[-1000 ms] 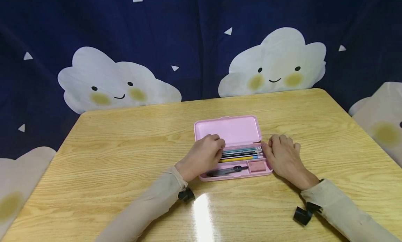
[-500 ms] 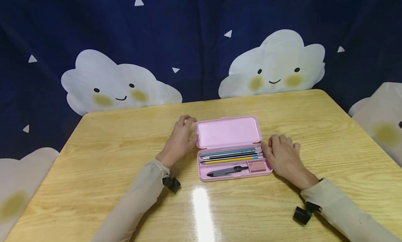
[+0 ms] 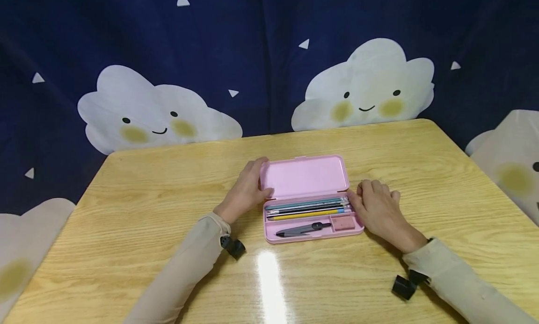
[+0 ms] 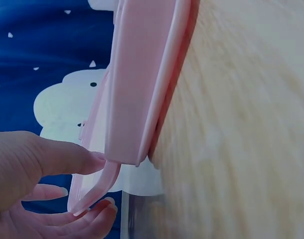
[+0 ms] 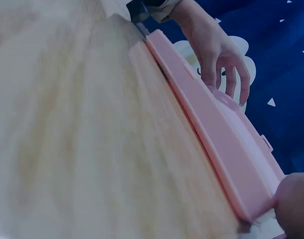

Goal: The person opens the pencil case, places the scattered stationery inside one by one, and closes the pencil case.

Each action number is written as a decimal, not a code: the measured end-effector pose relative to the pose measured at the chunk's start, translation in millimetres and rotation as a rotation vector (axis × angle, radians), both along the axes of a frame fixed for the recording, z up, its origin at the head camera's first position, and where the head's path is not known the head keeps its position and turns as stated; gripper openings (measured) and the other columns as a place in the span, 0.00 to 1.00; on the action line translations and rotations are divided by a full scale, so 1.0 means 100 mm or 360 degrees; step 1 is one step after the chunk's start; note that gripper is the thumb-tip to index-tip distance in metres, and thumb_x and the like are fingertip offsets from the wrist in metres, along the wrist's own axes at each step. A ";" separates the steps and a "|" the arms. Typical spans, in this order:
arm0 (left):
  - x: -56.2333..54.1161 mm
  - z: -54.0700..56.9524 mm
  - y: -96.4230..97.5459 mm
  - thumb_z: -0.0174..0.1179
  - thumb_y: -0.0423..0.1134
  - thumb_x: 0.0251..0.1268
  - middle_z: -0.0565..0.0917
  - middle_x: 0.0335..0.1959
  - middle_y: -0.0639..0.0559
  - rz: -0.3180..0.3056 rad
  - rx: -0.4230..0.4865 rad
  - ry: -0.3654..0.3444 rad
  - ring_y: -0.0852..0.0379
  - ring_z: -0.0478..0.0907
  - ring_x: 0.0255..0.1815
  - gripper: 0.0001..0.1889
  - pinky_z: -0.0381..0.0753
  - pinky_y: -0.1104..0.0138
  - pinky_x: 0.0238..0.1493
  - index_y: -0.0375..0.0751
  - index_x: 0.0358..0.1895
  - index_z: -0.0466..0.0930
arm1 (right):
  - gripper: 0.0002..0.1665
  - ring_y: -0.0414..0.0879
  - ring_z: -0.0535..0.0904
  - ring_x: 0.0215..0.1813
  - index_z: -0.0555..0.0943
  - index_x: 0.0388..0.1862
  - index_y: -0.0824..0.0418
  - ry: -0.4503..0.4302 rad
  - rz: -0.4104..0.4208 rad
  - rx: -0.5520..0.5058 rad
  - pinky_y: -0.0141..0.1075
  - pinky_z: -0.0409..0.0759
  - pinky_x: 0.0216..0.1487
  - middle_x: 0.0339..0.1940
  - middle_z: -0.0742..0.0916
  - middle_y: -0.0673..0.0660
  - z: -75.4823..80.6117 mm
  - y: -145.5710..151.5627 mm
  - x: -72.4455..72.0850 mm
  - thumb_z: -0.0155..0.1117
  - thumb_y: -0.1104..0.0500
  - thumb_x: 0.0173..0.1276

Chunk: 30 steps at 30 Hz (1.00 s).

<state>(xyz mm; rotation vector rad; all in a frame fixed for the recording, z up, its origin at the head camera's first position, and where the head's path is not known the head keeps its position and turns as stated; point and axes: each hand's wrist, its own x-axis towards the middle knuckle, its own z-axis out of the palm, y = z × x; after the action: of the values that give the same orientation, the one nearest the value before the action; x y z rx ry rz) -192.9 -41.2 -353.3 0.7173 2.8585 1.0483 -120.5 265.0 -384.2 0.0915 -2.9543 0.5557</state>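
A pink pencil case (image 3: 313,239) lies on the table with its lid (image 3: 305,176) folded back. Several pencils (image 3: 309,209) fill its upper compartment. Below them lie a grey compass (image 3: 301,229) and, in the small right compartment, a pink eraser (image 3: 343,222). My left hand (image 3: 244,193) holds the lid's left edge; in the left wrist view the thumb (image 4: 75,158) and the fingers (image 4: 94,219) are on either side of it. My right hand (image 3: 382,215) rests at the case's right end, its thumb (image 5: 294,204) touching the corner in the right wrist view.
The wooden table (image 3: 177,188) extends around the case on all sides. Behind it hangs a dark blue curtain (image 3: 269,43) printed with smiling clouds. Each wrist wears a small black camera, such as the right one (image 3: 403,286).
My left hand has moved from over the pencils out to the left, then onto the lid's left edge, uncovering the pencils and compass. The right hand has stayed at the case's right end.
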 end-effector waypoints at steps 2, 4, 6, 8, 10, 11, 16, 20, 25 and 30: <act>0.00 0.00 -0.01 0.70 0.31 0.55 0.68 0.62 0.33 0.0005 -0.0002 0.0010 0.44 0.68 0.59 0.39 0.70 0.56 0.62 0.32 0.69 0.59 | 0.24 0.59 0.67 0.40 0.69 0.39 0.63 -0.0039 0.0014 -0.0020 0.49 0.55 0.38 0.34 0.72 0.61 0.03 0.00 -0.02 0.43 0.42 0.76; 0.00 0.01 -0.01 0.70 0.31 0.55 0.68 0.62 0.33 0.0005 -0.0009 0.0020 0.44 0.69 0.58 0.39 0.71 0.56 0.61 0.33 0.69 0.60 | 0.25 0.59 0.68 0.39 0.69 0.40 0.64 -0.0059 0.0031 -0.0047 0.49 0.55 0.38 0.34 0.73 0.61 0.06 0.01 -0.05 0.46 0.42 0.75; 0.00 0.00 -0.01 0.70 0.31 0.55 0.68 0.61 0.33 0.0003 -0.0015 0.0026 0.45 0.69 0.57 0.39 0.72 0.57 0.60 0.33 0.69 0.60 | 0.23 0.59 0.68 0.39 0.70 0.41 0.65 -0.0028 0.0057 -0.0075 0.48 0.55 0.38 0.33 0.73 0.61 0.08 0.02 -0.07 0.51 0.44 0.73; 0.01 0.00 -0.02 0.70 0.31 0.55 0.68 0.61 0.33 -0.0001 -0.0021 0.0041 0.45 0.70 0.56 0.39 0.72 0.57 0.60 0.34 0.69 0.60 | 0.21 0.58 0.67 0.38 0.70 0.41 0.67 0.0059 0.0096 -0.0102 0.48 0.57 0.39 0.33 0.73 0.61 0.11 0.03 -0.10 0.57 0.48 0.71; 0.01 0.00 -0.02 0.70 0.31 0.55 0.68 0.61 0.33 -0.0003 -0.0026 0.0059 0.45 0.70 0.56 0.39 0.73 0.57 0.59 0.34 0.69 0.59 | 0.20 0.58 0.66 0.38 0.69 0.42 0.69 0.0181 0.0141 -0.0122 0.48 0.58 0.39 0.34 0.72 0.63 0.13 0.03 -0.12 0.63 0.54 0.66; 0.01 0.00 -0.02 0.70 0.31 0.55 0.68 0.61 0.33 -0.0004 -0.0028 0.0070 0.45 0.70 0.55 0.39 0.73 0.57 0.59 0.34 0.69 0.59 | 0.20 0.59 0.66 0.38 0.69 0.42 0.70 0.0243 0.0163 -0.0131 0.48 0.59 0.39 0.34 0.72 0.64 0.14 0.03 -0.13 0.64 0.56 0.65; 0.02 0.02 -0.01 0.70 0.31 0.55 0.68 0.60 0.33 -0.0031 -0.0042 0.0154 0.45 0.71 0.50 0.39 0.75 0.58 0.55 0.34 0.69 0.60 | 0.25 0.63 0.66 0.45 0.67 0.48 0.75 0.0447 0.0245 -0.0167 0.51 0.64 0.43 0.42 0.72 0.70 0.18 0.02 -0.19 0.68 0.64 0.58; 0.02 0.04 0.01 0.70 0.31 0.55 0.69 0.59 0.33 -0.0050 -0.0064 0.0236 0.46 0.73 0.47 0.38 0.78 0.59 0.51 0.35 0.69 0.61 | 0.33 0.67 0.65 0.55 0.65 0.56 0.76 0.0484 0.0309 -0.0190 0.58 0.64 0.54 0.53 0.71 0.74 0.21 -0.03 -0.26 0.70 0.66 0.56; 0.04 0.06 0.02 0.69 0.29 0.54 0.68 0.56 0.33 -0.0072 -0.0083 0.0359 0.45 0.75 0.45 0.37 0.79 0.61 0.46 0.34 0.68 0.63 | 0.43 0.69 0.59 0.66 0.62 0.64 0.75 0.0514 0.0415 -0.0098 0.61 0.56 0.65 0.64 0.67 0.74 0.29 -0.16 -0.37 0.73 0.64 0.53; 0.07 0.06 0.02 0.70 0.28 0.52 0.69 0.51 0.33 -0.0104 -0.0136 0.0514 0.45 0.73 0.45 0.36 0.79 0.60 0.46 0.33 0.66 0.65 | 0.43 0.67 0.61 0.67 0.64 0.65 0.74 0.0532 0.0490 -0.0011 0.61 0.55 0.66 0.66 0.68 0.72 0.31 -0.25 -0.42 0.73 0.65 0.53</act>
<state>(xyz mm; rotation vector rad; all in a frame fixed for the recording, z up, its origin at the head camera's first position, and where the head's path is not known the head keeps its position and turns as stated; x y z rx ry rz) -185.7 -39.0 -347.5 1.0530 3.0940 0.8666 -162.1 239.7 -352.9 0.5856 -2.6243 0.5262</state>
